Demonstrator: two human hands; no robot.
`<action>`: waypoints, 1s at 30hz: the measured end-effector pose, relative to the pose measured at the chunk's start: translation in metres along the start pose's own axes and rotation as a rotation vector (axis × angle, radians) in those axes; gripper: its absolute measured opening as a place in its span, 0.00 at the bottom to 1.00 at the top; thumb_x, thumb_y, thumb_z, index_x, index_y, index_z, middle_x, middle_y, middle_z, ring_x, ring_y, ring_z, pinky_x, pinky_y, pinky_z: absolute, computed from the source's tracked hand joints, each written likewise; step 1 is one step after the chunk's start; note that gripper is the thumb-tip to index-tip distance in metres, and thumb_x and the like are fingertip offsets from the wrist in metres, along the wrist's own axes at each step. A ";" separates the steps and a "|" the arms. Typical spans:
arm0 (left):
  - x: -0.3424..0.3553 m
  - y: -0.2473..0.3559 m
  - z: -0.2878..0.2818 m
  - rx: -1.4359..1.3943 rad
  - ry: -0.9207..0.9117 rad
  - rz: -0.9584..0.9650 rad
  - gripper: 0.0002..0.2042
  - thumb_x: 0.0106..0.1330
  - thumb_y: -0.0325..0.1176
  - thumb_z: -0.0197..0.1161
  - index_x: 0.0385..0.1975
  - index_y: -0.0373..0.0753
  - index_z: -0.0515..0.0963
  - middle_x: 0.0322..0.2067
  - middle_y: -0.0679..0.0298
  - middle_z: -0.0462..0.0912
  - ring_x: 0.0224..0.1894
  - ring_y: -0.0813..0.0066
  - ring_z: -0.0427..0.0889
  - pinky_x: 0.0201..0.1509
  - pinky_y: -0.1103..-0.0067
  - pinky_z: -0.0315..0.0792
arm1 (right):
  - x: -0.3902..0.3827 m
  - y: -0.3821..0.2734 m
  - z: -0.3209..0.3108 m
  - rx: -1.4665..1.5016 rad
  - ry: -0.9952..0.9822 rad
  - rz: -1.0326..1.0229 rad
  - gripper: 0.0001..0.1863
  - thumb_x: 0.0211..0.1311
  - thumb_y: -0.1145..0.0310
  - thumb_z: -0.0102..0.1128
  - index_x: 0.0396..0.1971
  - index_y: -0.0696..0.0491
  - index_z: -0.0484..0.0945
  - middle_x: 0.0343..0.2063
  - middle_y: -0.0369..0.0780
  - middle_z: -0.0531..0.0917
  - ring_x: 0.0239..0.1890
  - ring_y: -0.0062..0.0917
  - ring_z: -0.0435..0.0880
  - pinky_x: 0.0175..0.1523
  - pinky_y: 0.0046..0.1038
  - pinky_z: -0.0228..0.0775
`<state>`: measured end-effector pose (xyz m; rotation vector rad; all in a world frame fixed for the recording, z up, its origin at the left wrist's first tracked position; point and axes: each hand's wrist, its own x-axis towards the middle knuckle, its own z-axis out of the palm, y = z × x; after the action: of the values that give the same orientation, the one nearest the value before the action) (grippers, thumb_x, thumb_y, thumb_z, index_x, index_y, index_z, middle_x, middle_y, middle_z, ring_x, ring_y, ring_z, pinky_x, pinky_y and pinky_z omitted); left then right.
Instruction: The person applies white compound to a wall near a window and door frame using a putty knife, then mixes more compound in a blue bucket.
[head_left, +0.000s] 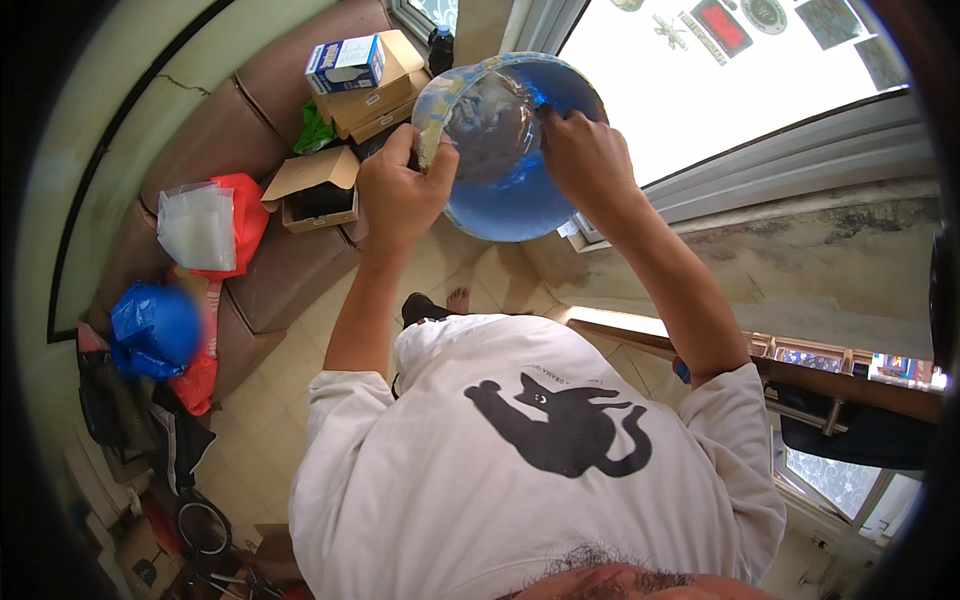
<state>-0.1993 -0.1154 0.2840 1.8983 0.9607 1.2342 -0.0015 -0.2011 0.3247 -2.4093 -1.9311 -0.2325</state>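
A round blue bucket [510, 212] is tilted in front of me, its mouth turned toward me. Pale, crusty residue covers part of its rim, and a grey, wet-looking patch [485, 130] lies on the inside. My left hand [405, 185] grips the rim at the left, thumb over the edge. Reaching over the bucket's mouth from the right, my right hand [585, 155] is closed, with its knuckles toward me. Its fingertips point at the blue inner wall beside the grey patch. Whatever those fingers hold, if anything, is hidden.
A brown sofa [290, 275] runs along the left, bearing cardboard boxes [375, 105], an opened box [318, 205], clear plastic bags [195, 228] and a blue plastic bag [155, 330]. A bright window [690, 100] with a grey frame stands at the right. Below lies a tiled floor [290, 385].
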 end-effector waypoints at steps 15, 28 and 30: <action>-0.014 -0.006 0.029 0.008 0.068 -0.006 0.09 0.59 0.33 0.66 0.23 0.35 0.77 0.16 0.56 0.78 0.17 0.64 0.79 0.24 0.74 0.73 | -0.020 0.002 0.023 -0.029 -0.048 0.037 0.26 0.60 0.77 0.52 0.61 0.60 0.71 0.34 0.48 0.82 0.29 0.37 0.88 0.29 0.34 0.80; -0.013 -0.009 0.051 0.005 0.082 -0.018 0.10 0.60 0.34 0.66 0.22 0.36 0.76 0.16 0.57 0.78 0.17 0.64 0.80 0.24 0.74 0.73 | -0.021 0.017 0.051 -0.138 -0.181 0.012 0.24 0.61 0.75 0.54 0.59 0.56 0.73 0.35 0.46 0.81 0.28 0.34 0.88 0.30 0.33 0.81; -0.009 -0.011 0.050 -0.029 0.095 -0.030 0.12 0.61 0.35 0.66 0.20 0.36 0.73 0.14 0.58 0.76 0.16 0.68 0.77 0.23 0.74 0.71 | -0.024 0.020 0.047 -0.141 -0.199 -0.004 0.24 0.63 0.75 0.53 0.60 0.51 0.74 0.32 0.45 0.81 0.28 0.34 0.87 0.29 0.34 0.80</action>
<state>-0.1576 -0.1247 0.2539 1.8108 1.0113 1.3241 0.0169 -0.2225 0.2756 -2.6099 -2.0651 -0.1379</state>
